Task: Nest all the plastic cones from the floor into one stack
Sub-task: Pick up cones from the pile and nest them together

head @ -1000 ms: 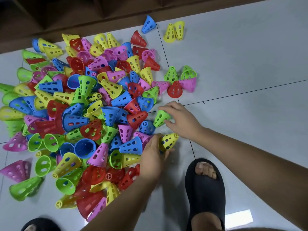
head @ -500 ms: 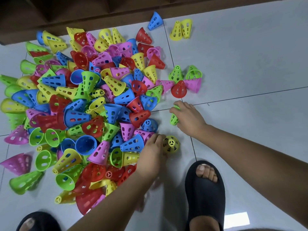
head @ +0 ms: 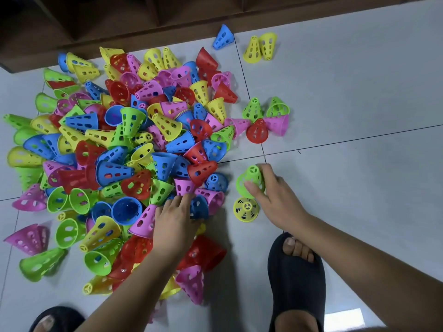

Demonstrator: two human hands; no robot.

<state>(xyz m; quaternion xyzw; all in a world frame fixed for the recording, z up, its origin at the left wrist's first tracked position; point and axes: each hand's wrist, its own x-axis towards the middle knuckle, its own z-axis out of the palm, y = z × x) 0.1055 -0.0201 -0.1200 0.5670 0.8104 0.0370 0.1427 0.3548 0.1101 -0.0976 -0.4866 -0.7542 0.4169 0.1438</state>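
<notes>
A green cone (head: 253,174) is grasped by the right grip (head: 275,200), just beside a yellow cone (head: 246,209) stood upright on the floor (head: 359,200). The left grip (head: 175,224) is laid on the cone pile (head: 119,140) at a blue cone (head: 201,208); whether that cone is clasped cannot be told.

Grey tiled floor (head: 359,92), dark joints. Large mixed pile of perforated cones (head: 134,152) on it, mostly tipped over. Beyond pile: lone blue cone (head: 223,37), yellow pair (head: 260,49) touching. Right of pile: green-pink-red cluster (head: 263,118). Near-right of pile: single yellow cone (head: 246,209) standing narrow end up, black slipper (head: 297,279).
</notes>
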